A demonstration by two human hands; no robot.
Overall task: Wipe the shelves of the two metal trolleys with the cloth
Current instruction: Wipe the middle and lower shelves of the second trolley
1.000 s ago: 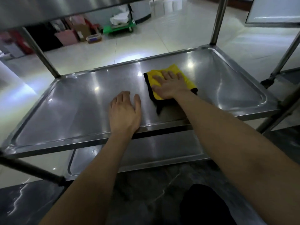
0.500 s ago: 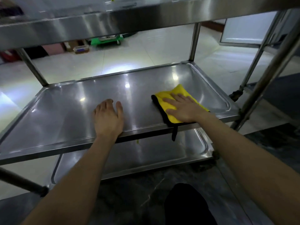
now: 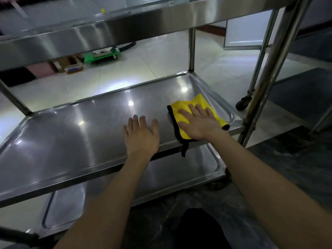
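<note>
Cloth (image 3: 186, 106) on the middle shelf (image 3: 71, 132): yellow microfibre with a black edge, pinned flat beneath the right hand (image 3: 199, 123). Fingers straight and spread, palm down, pressing rather than gripping. Sitting toward the shelf's near right corner, just short of the raised rim beyond the fingertips. Left hand (image 3: 142, 135) just to the left of it, flat on bare steel, fingers apart, near the front edge and probably bracing.

Watch that black corner of the cloth, hanging over the front lip just below the right wrist. Likely to slip off and drop toward the lower shelf (image 3: 179, 173) if dragged any nearer under palm pressure alone.

Second risk: bunching up under the palm against the rim and leaving the corner channel unwiped. Third: shoving the trolley away with too hard a push, hence perhaps the steadying left hand. Also worth minding the upright post (image 3: 269, 72) close on the right of the right hand, an easy knuckle knock on a wide sweep.

Plenty left, by the look of it: lower shelf, top shelf (image 3: 89, 38), and the second trolley (image 3: 260, 56) further right.
</note>
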